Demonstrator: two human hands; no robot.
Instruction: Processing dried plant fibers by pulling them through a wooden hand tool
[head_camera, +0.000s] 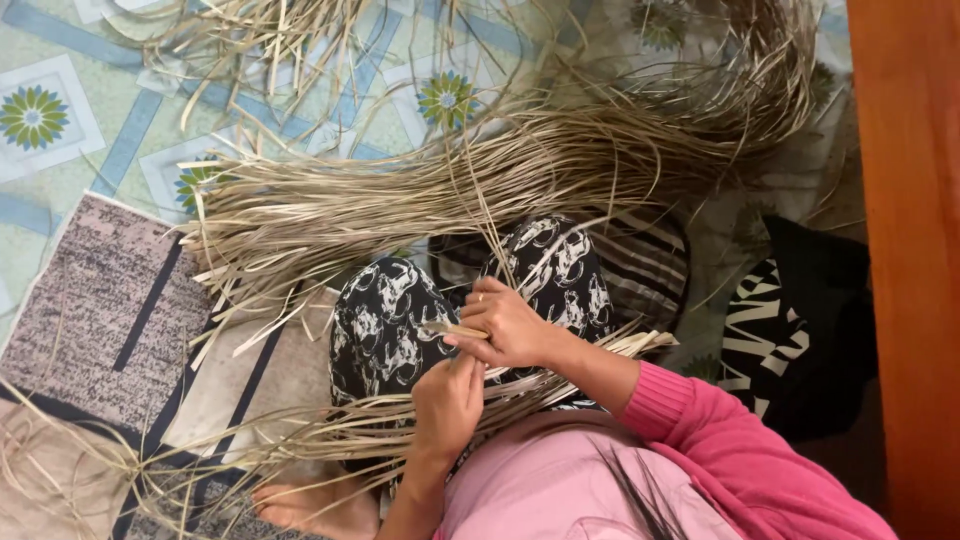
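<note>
the right hand is closed in a pinch: thumb and fingers press together on a thin dry reed strip whose short end sticks out just beyond the fingertips, toward the knee. the left hand sits directly below the right, touching or nearly touching it, its fingers curled inward around the same strip or a neighbouring one; which of the two cannot be told, as the fingertips are hidden behind the right hand. both hands rest over the lap, above black-and-white patterned trousers. a loose sheaf of reed strips lies across the thighs under the left hand's fingers and fans out past the wrist toward a bare foot. a far larger bundle of dried reeds lies well beyond the fingertips, across the patterned floor covering, curling round at its far end. a woven mat lies to the outer side of the left hand. a dark printed bag lies beyond the pink sleeve, against a wooden panel.
</note>
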